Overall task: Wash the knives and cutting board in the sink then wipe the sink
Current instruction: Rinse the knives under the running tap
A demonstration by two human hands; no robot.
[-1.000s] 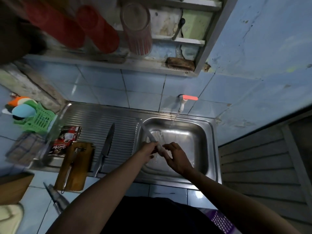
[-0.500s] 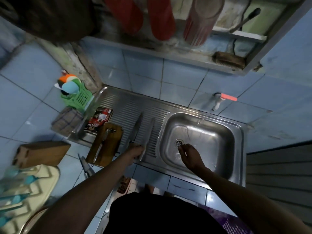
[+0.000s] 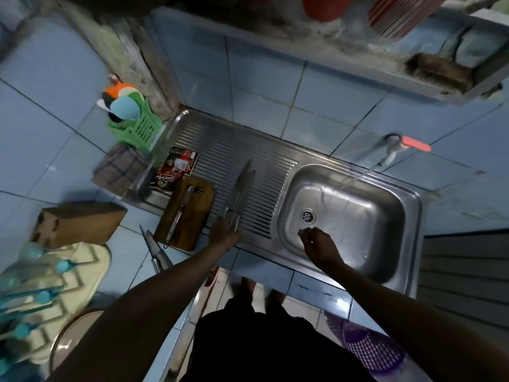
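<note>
Two steel kitchen knives [image 3: 240, 190] lie side by side on the ribbed drainboard, left of the stainless sink basin [image 3: 366, 213]; wet, slippery, stiff; take them by the near handles. Your left hand [image 3: 222, 232] touches those handles, grip unclear; right hand [image 3: 316, 242] loosely curled, empty, over the basin.

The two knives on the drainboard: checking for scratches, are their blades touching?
Touching. The head view shows the two knives lying side by side, blades overlapping with no gap.

home kitchen: steel sink [image 3: 413, 213], blue tiled counter [image 3: 49, 139], knife block [image 3: 80, 221]
</note>
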